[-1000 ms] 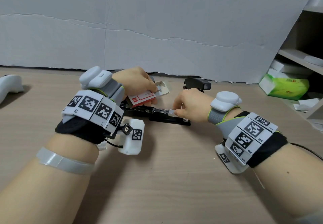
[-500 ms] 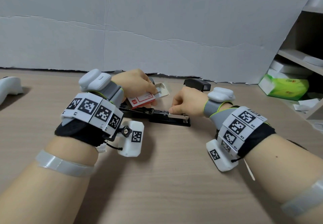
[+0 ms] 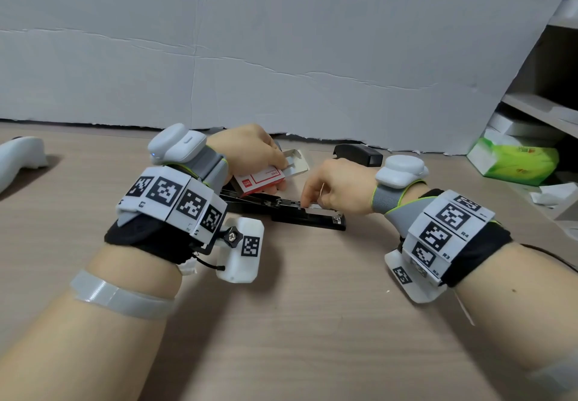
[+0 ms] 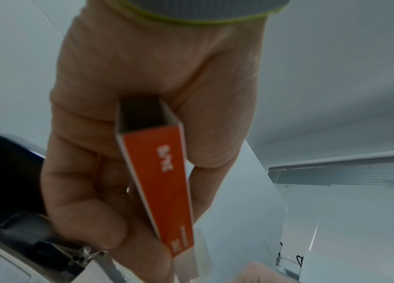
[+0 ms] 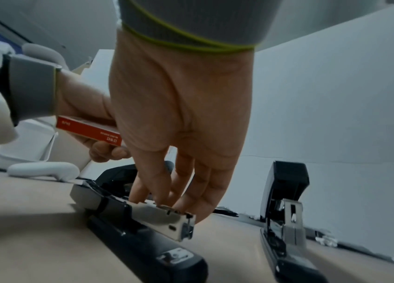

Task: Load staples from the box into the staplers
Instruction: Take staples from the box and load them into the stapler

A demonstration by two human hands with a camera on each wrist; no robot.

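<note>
1. Staple box (image 3: 261, 179): red and white, held in the air just above the rear of the open stapler, inner tray (image 3: 294, 163) slid partway out toward the right hand.
2. Left hand (image 3: 250, 153): fingers curled round the box, thumb on one broad face and fingers on the other, as seen from the left wrist view (image 4: 159, 183).
3. Open stapler (image 3: 300, 213): black, lying flat on the wooden table (image 3: 297, 322) between the two hands, lid swung back toward the left hand, metal magazine (image 5: 159, 216) exposed and facing up.
4. Right hand (image 3: 337, 186): reaching down onto the magazine, fingers (image 5: 184, 191) extended and close together, tips touching the top of the metal channel near its front end. Cannot tell whether a strip of staples sits under the fingertips.
5. Second stapler (image 5: 285, 210): black, also opened, standing on the table beyond and just beside the first, near the grey board (image 3: 281, 41) at the back.
6. White controller (image 3: 18, 156): lying at the far left of the table, well apart from the hands.
7. Green packet (image 3: 516, 163): on the low shelf at the right, beside white boxes.
</note>
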